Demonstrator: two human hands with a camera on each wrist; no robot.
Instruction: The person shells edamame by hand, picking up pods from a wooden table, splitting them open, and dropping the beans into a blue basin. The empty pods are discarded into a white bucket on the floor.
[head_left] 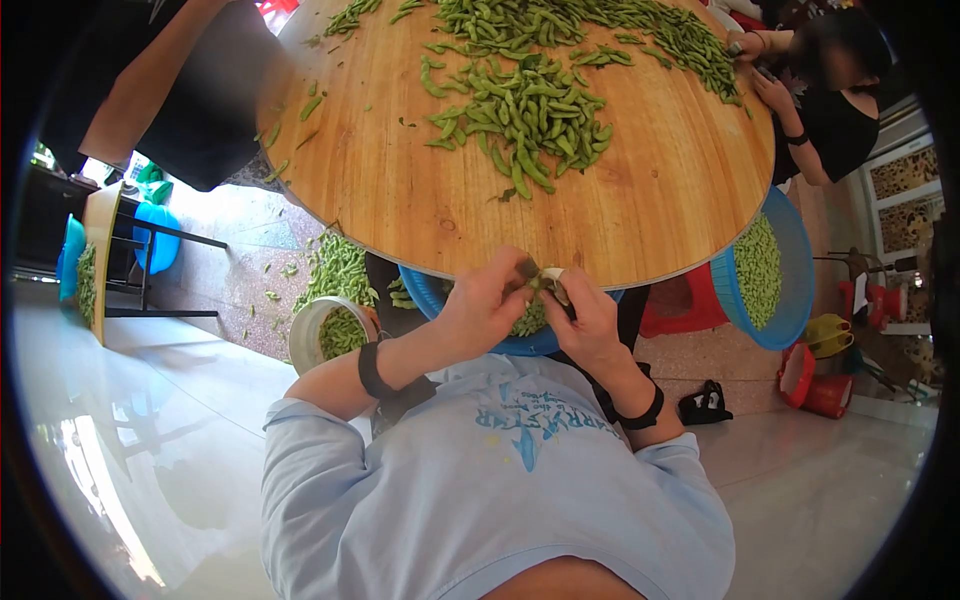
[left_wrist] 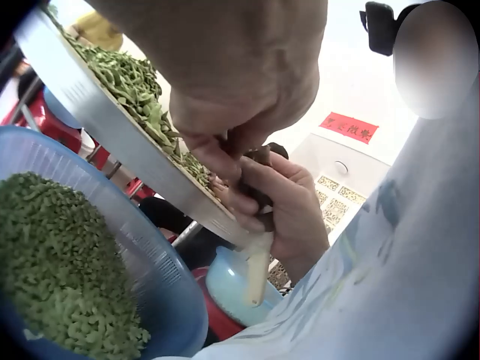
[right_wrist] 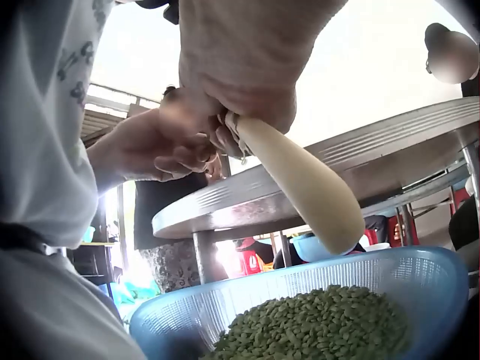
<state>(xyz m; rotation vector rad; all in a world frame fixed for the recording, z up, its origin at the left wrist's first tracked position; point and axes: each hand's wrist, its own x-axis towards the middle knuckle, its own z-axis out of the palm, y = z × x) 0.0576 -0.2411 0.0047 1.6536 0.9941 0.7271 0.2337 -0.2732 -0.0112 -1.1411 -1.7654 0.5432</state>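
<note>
While both hands are brought together by the near edge of the round wooden table [head_left: 400,215], a small green piece [head_left: 541,281] is pinched between the thumb and bent fingertips of the left hand [head_left: 484,306]; whether it is a whole pod cannot be told. A thick, pale handle [right_wrist: 306,184] is gripped in the curled fingers of the right hand [head_left: 588,325], its rounded end left exposed. Some fingertips are hidden. Below the hands, shelled beans [right_wrist: 315,326] are held in a blue basket [right_wrist: 431,271], and green pods [head_left: 530,115] are heaped on the table.
</note>
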